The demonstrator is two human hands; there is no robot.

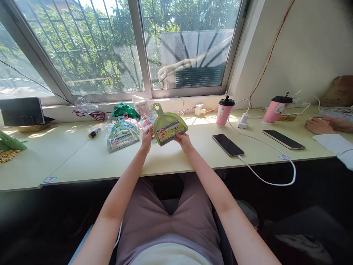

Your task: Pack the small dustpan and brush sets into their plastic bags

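Note:
A green mini dustpan (164, 120) with a brush set in it and a printed label across its front is held up over the table edge, handle loop upward. My left hand (147, 139) grips its left side. On its lower right edge, my right hand (184, 141) is closed with the thumb in front. The fingers behind the dustpan are hidden. Left of my hands lie several similar dustpan sets (123, 138) in clear plastic wrap, green and bluish. Behind the held one, a pink wrapped set (147, 120) partly shows.
A green plastic bag (126, 110) lies by the window. Two pink cups (224, 113) with black lids, a charging phone (228, 144), a second phone (284, 139) and a white charger (243, 120) are at right. Another person's hand (320, 126) rests at far right. A tablet (22, 112) stands left.

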